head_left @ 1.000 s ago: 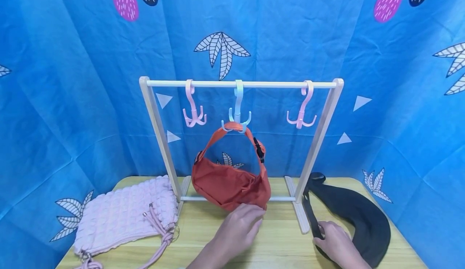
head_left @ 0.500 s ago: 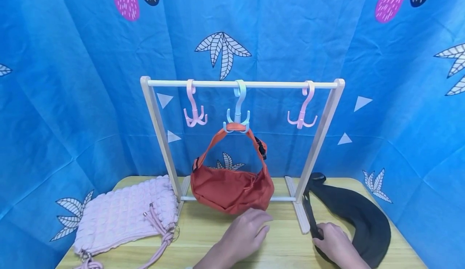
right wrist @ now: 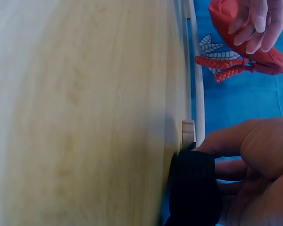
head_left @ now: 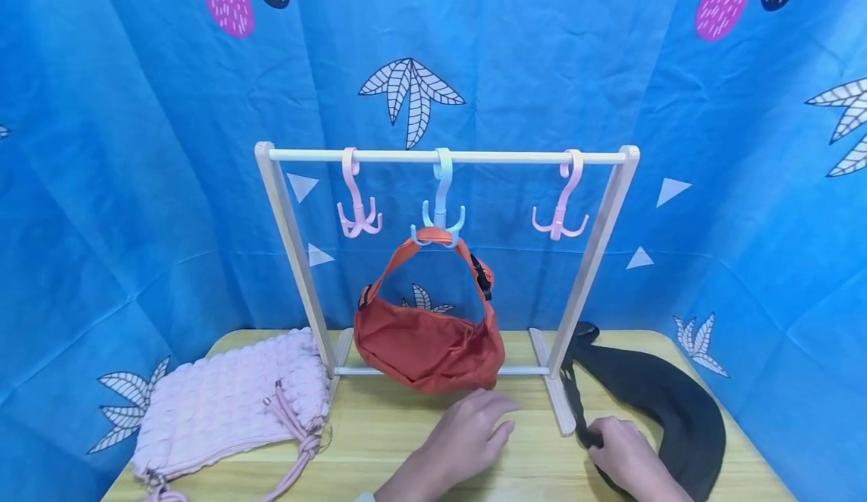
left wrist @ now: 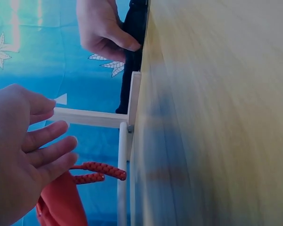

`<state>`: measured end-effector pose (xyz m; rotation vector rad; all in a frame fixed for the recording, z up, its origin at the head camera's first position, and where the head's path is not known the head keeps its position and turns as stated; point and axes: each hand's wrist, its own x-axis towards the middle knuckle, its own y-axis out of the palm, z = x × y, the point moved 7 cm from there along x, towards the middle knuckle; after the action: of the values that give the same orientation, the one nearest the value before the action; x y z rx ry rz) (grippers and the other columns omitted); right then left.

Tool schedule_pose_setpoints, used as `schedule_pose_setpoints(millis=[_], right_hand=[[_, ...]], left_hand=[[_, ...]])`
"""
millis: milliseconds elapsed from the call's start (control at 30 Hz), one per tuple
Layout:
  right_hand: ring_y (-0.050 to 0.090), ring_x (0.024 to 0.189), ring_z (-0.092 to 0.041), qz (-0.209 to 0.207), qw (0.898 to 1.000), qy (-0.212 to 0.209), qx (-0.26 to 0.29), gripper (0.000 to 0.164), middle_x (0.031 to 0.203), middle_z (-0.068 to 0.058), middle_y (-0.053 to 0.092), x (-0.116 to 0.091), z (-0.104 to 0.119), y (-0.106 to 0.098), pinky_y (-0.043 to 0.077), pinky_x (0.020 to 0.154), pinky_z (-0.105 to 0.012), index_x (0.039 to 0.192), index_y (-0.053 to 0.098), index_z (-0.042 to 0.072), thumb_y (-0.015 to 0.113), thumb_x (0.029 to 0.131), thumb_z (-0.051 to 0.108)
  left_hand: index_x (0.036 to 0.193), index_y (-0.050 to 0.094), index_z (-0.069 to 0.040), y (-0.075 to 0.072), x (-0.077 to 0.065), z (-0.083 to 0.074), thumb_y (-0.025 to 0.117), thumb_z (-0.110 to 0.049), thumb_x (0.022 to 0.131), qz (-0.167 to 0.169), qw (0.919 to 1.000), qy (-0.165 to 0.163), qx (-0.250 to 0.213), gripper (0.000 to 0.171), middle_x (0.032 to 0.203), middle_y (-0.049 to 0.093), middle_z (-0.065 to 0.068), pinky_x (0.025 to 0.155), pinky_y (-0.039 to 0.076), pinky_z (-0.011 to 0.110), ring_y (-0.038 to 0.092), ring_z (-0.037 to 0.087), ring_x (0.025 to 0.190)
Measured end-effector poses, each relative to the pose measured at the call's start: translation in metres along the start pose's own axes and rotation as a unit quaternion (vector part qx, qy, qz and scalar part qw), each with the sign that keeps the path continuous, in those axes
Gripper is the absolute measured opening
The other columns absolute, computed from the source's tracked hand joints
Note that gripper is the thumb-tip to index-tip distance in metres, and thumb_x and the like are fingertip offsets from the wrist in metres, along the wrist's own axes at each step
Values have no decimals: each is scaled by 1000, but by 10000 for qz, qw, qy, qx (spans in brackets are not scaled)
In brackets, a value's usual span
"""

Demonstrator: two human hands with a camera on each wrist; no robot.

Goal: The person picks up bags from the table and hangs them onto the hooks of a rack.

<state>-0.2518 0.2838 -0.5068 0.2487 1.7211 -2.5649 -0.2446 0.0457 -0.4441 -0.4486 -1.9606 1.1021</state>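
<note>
A red shoulder bag (head_left: 427, 344) hangs by its strap from the light blue hook (head_left: 440, 201) in the middle of the rack. In front of the bag's lower edge is my left hand (head_left: 463, 438), its fingers loosely extended and holding nothing. In the left wrist view those fingers look relaxed, near the red bag's braided cords (left wrist: 104, 170). On the right, a black bag (head_left: 667, 404) lies on the table beside the rack's foot. My right hand (head_left: 626, 449) grips its black strap (head_left: 574, 404); the right wrist view shows thumb and fingers around the black fabric (right wrist: 193, 183).
Two pink hooks, the left one (head_left: 359, 197) and the right one (head_left: 564, 197), hang on the white rail (head_left: 501, 157) of the wooden rack. A lilac quilted bag (head_left: 230, 404) with a knotted cord lies at left on the wooden table (head_left: 379, 427). Blue patterned cloth surrounds the table.
My left hand has come away from the bottom of the red bag and moved slightly right. The red bag has swung a little on its hook. My right hand stays at the black strap.
</note>
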Motion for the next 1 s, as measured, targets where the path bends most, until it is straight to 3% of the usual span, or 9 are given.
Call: schedule_pose_setpoints(millis=[333,633,1000], right_hand=[[72,84,-26,-12,9999,-112,40,15,94,-8,78,-7,0,-10,58,73,-49,97,78,5,77,82,6],[72,84,-26,139,9997,-22,-181,17,96,-8,78,-13,1,-13,59,73,-51,102,78,8,77,85,12],[72,80,-23,206,9993,-245,-169,14,91,-5,78,-22,9,-22,58,70,-45,97,78,10,76,85,2]], left_hand=[[126,72,-20,14,6,-5,67,-23,101,201,9998,-5,92,26,126,74,-6,105,56,29,67,5,120],[128,71,-19,20,10,-13,69,-24,99,11,9987,324,394,30,127,73,-5,102,56,22,67,7,121],[142,62,-20,33,14,-17,66,-31,101,424,9972,389,468,42,141,67,-1,108,53,26,62,11,132]])
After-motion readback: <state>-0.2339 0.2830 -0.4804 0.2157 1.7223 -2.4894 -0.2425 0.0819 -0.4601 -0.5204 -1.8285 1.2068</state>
